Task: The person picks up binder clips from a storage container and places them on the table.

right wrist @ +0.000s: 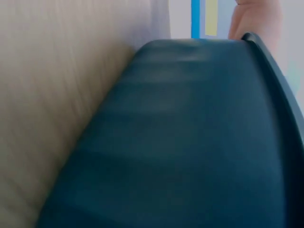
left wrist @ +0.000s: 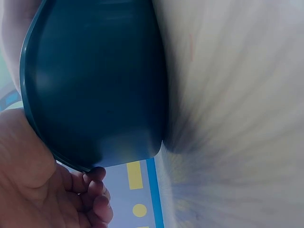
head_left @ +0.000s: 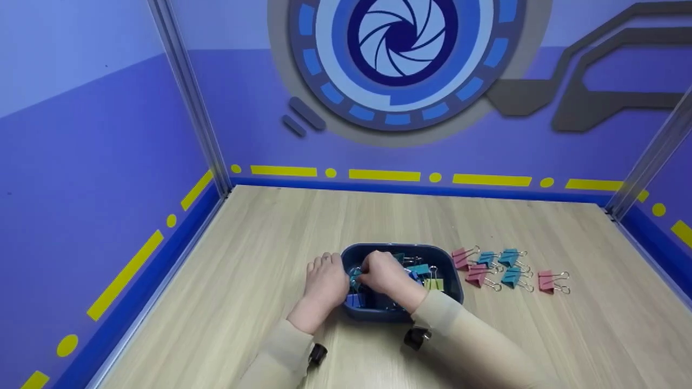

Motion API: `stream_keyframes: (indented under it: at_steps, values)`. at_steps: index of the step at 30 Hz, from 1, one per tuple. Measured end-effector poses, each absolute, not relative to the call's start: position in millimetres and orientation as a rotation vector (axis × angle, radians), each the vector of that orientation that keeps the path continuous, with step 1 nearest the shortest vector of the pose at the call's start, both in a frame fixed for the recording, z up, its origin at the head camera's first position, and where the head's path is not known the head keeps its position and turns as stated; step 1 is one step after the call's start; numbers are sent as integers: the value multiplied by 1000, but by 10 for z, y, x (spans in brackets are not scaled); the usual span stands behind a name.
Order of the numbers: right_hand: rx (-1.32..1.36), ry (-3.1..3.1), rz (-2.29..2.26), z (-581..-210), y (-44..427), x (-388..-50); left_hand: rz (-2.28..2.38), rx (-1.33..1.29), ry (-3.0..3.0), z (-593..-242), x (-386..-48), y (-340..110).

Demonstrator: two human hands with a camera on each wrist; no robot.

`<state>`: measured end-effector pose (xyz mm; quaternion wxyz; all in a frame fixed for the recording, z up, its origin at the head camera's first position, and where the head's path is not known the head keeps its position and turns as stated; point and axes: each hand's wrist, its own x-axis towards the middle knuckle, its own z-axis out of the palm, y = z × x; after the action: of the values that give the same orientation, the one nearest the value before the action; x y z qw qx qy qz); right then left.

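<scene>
- Right hand (head_left: 386, 273): reaches over the near side of the tub (head_left: 373, 315) into its left half, fingers bent; the tips are partly hidden, so I cannot tell whether they pinch a clip.
- Left hand (head_left: 327, 278): lies against the tub's left end, touching the rim. The left wrist view shows its fingers loosely bent at the outside of the rim; the thumb is out of sight, so I cannot tell whether it clamps the rim.
- Teal clip (head_left: 354, 276): inside the tub, just beside the right hand's fingertips and near the left hand.
- Dark blue clip (head_left: 355, 300): in the tub's near left corner.
- Teal, blue and yellow clips: in the right half of the tub, the yellow clip (head_left: 434, 284) near the right wall.
- Clips outside: six lie on the table right of the tub. Two pink and three teal ones form a close group; another pink clip (head_left: 546, 281) lies apart, farther right.
- Beige sleeves (head_left: 476, 340): on both arms, with a small black device (head_left: 318, 354) under each wrist.
- Table (head_left: 259, 232): pale wood grain.
- Back wall (head_left: 243, 119): purple and blue, with yellow dashes and a round emblem (head_left: 401, 38).
</scene>
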<state>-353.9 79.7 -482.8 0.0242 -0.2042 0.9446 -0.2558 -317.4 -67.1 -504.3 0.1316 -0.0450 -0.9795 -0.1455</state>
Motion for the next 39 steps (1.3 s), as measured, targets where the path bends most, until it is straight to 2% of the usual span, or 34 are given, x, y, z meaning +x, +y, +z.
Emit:
stream_keyframes:
  at_steps: [20, 33, 39]
  values:
    - [-598, 2880, -759, -4819, 760, -3550, -457, -111, -2881, -5018, -3202, -662]
    - [-665, 2849, -1076, -4822, 912, -3546, -474, -127, -2862, -5033, -3187, -665]
    - [-498, 2765, -1252, -4796, 1029, -3570, -484, -119, -2878, -5022, -3187, -673]
